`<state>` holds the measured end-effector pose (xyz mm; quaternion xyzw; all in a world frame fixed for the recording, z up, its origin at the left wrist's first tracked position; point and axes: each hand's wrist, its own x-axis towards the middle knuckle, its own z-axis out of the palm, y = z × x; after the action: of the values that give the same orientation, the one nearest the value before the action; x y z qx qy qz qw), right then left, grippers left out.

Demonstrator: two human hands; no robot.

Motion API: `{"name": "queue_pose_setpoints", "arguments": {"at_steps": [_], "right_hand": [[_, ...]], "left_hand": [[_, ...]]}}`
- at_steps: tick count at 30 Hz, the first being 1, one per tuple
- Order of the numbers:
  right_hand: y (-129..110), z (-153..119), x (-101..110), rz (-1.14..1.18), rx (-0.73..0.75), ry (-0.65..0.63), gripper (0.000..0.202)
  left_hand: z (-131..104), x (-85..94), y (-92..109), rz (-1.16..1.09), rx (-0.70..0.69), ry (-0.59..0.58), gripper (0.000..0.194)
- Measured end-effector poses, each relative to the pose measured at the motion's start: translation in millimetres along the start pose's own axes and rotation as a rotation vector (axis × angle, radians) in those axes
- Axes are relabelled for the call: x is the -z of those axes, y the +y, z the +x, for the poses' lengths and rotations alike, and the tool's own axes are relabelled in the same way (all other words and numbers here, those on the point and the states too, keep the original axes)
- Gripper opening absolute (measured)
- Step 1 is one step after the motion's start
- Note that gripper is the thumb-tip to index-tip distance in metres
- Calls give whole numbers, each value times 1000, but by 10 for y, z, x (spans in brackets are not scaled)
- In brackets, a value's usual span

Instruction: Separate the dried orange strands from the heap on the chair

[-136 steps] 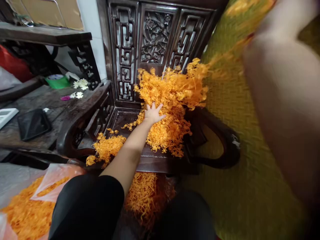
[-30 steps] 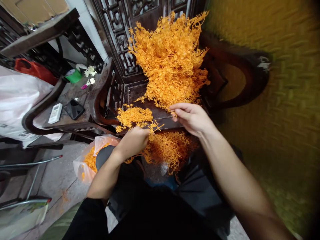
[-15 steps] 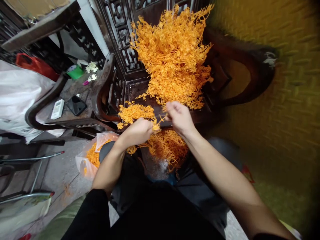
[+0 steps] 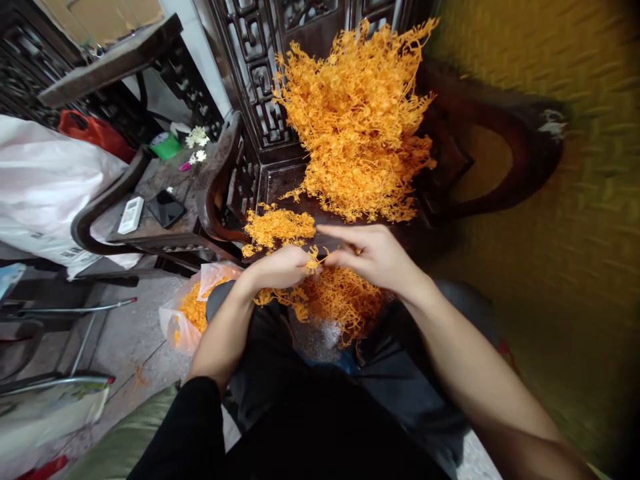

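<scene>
My left hand [image 4: 286,267] is closed on a small orange strand piece [image 4: 313,261], which sticks out past its fingertips. Close by on the right, my right hand [image 4: 370,252] has its index finger stretched out and its thumb near the piece, with a gap between them. Behind both hands, a tall heap of orange strands [image 4: 360,127] rests on the dark wooden chair [image 4: 285,175]. A smaller orange pile [image 4: 279,228] lies on the seat, just beyond my left hand. Below my hands, a tangled orange bunch [image 4: 345,303] sits over my lap.
To the left, a wooden side table [image 4: 195,175] holds a phone [image 4: 167,209], a white remote [image 4: 131,215], green tape [image 4: 165,145] and white flowers [image 4: 197,137]. A plastic bag of orange strands [image 4: 193,310] stands on the floor. White sacks [image 4: 45,180] are at far left.
My right hand has opened its pinch, its index finger now extended, and has come down slightly beside the left hand. The whole view has shifted a little.
</scene>
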<state>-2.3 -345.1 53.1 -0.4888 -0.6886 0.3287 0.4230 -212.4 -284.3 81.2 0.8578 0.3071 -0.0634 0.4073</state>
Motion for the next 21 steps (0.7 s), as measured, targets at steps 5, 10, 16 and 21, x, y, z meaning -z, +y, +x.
{"name": "queue_pose_setpoints", "arguments": {"at_steps": [5, 10, 16, 21], "right_hand": [[28, -22, -88, -337, 104, -135, 59], [78, -1, -69, -389, 170, -135, 20], [78, -14, -193, -363, 227, -13, 17], [134, 91, 108, 183, 177, 724, 17]], "left_hand": [[39, -69, -17, 173, 28, 139, 33], [76, -118, -31, 200, 19, 170, 37], [120, -119, 22, 172, 56, 184, 34], [105, -104, 31, -164, 136, 151, 36]]}}
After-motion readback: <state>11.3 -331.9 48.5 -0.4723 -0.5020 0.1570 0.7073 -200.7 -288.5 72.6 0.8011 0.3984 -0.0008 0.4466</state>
